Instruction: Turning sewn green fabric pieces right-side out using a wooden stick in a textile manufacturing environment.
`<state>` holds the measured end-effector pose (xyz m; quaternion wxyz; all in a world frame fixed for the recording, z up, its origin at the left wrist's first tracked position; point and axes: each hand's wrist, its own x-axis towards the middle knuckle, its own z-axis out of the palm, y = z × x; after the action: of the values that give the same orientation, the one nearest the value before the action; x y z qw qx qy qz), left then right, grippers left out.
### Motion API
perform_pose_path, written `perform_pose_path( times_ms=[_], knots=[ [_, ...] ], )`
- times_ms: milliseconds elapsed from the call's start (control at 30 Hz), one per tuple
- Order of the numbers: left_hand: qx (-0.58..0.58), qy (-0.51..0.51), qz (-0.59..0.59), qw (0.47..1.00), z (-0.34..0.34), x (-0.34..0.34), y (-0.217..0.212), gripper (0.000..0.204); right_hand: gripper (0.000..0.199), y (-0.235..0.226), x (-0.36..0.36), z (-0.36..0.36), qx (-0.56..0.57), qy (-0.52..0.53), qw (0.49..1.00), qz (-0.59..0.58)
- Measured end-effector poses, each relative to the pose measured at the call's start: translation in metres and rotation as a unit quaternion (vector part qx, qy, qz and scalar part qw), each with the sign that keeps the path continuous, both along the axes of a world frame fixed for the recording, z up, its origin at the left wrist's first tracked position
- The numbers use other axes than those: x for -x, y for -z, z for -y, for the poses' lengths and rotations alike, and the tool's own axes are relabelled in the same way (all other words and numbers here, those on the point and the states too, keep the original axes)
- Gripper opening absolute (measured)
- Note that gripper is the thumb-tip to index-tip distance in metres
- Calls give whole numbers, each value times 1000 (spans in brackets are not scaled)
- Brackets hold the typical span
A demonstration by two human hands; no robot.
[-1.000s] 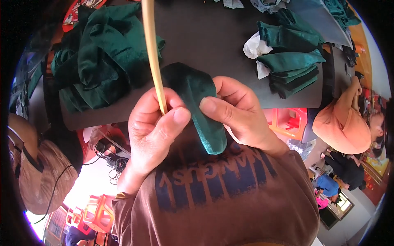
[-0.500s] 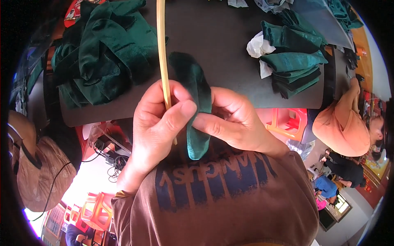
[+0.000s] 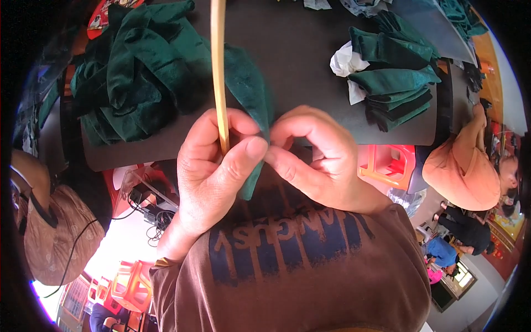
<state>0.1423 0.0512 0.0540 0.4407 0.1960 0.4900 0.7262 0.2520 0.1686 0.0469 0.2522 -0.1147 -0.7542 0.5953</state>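
Note:
A narrow green velvet piece (image 3: 250,83) hangs between my hands, its upper part spread above my fingers and its lower end below them. My left hand (image 3: 207,171) is closed, pinching the velvet between thumb and forefinger. A long, pale wooden stick (image 3: 219,72) also runs through that hand, rising past the frame's top edge. With thumb and forefinger, my right hand (image 3: 318,157) pinches the right edge of the velvet, tips close to my left thumb. Whatever lies under the fingertips is hidden.
On the dark table (image 3: 265,33) lie a loose heap of green velvet pieces (image 3: 138,66) at left and a folded stack (image 3: 398,91) at right, beside crumpled white paper (image 3: 349,60). A red stool (image 3: 387,166) stands below the right edge. Other people sit on both sides.
The velvet piece has turned, its lower end swinging left and its upper part leaning further left. My right hand has shifted slightly right, to the velvet's edge. The stick has barely moved.

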Motion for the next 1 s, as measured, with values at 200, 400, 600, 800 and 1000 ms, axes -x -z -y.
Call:
perform_pose_path(
  times_ms=[200, 400, 600, 800, 1000],
  knots=[
    [37, 0, -85, 996, 1, -1, 1, 12, 9, -6, -1, 1, 92, -2, 996, 16],
    [32, 15, -116, 993, 3, -1, 4, 11, 6, -2, -4, 1, 135, -12, 990, 21],
    [65, 53, -103, 991, 4, 1, 2, 11, 4, 1, -4, 0, 192, -25, 980, 44],
    [73, 57, -94, 991, 0, 0, -1, 12, 5, -1, -2, -2, 238, -12, 971, 37],
    [68, 74, -152, 983, 4, 3, 3, 13, 5, -1, -3, -1, 237, -14, 971, 38]
  ],
)
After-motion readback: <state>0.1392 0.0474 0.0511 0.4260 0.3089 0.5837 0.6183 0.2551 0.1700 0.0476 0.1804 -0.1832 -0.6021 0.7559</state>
